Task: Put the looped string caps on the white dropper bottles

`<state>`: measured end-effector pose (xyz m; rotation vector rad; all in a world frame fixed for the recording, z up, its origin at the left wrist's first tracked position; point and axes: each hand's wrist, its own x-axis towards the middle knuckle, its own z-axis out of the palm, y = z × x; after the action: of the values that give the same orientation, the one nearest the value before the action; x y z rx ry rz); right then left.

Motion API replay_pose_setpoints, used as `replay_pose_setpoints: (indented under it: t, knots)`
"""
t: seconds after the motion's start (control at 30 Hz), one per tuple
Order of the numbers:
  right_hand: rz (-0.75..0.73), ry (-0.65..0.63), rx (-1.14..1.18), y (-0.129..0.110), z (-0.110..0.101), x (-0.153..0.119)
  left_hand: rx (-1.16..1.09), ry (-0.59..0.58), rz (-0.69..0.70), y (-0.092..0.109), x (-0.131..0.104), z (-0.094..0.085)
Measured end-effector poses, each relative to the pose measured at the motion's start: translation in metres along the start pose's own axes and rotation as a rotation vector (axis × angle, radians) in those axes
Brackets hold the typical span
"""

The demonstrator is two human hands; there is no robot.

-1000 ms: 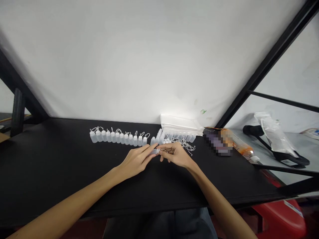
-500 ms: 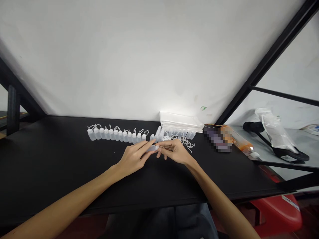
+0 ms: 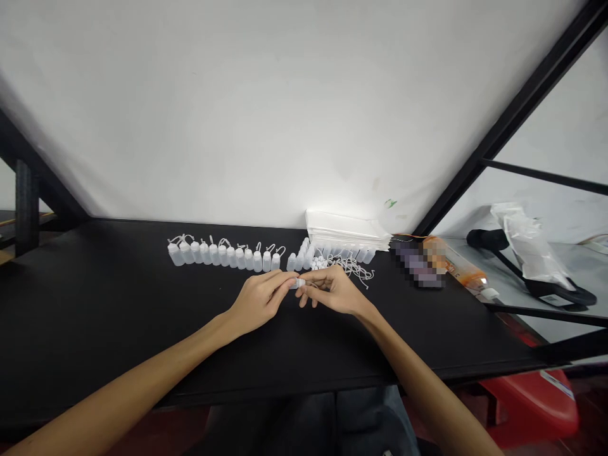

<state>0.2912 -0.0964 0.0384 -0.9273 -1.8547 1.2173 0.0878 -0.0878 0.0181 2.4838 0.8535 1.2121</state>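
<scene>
My left hand [image 3: 259, 294] is closed around a small translucent plastic squeeze bottle [image 3: 294, 285], which lies sideways with its top pointing right. At that top end, the thumb and forefinger of my right hand [image 3: 335, 290] pinch the white cap [image 3: 302, 282]; the fingers partly hide it. Behind my left hand stands a row of similar bottles [image 3: 230, 256] with looped cap straps. Further bottles [image 3: 292, 261] stand just beyond my hands. Beside them lies a loose heap of white caps with thin straps [image 3: 351, 266].
Against the wall, a stack of white sheets or bags [image 3: 346, 229] sits on the black table [image 3: 118, 316]. To the right are a blurred-out purple item [image 3: 418, 265] and an orange-labelled bottle [image 3: 463, 269]. A black frame post [image 3: 456, 183] rises beyond them.
The fingers of my left hand have closed further over the bottle, leaving less of its body showing. My right hand stays at the cap end. The view has shifted slightly.
</scene>
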Motion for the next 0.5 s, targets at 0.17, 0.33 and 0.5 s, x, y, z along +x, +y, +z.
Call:
replay_pose_setpoints:
  t: [0.17, 0.33, 0.5]
  knots:
    - [0.025, -0.029, -0.043, -0.0038, 0.0004, -0.0007, -0.087, -0.069, -0.112, 0.0039, 0.0041, -0.0050]
    - [0.031, -0.057, -0.093, -0.0020, 0.0032, -0.0009, -0.086, -0.103, -0.150, 0.0046, 0.0065, -0.0072]
    - [0.010, -0.023, -0.128, 0.0029, 0.0039, 0.0005, -0.090, -0.102, -0.171, 0.0037, 0.0050, -0.0046]
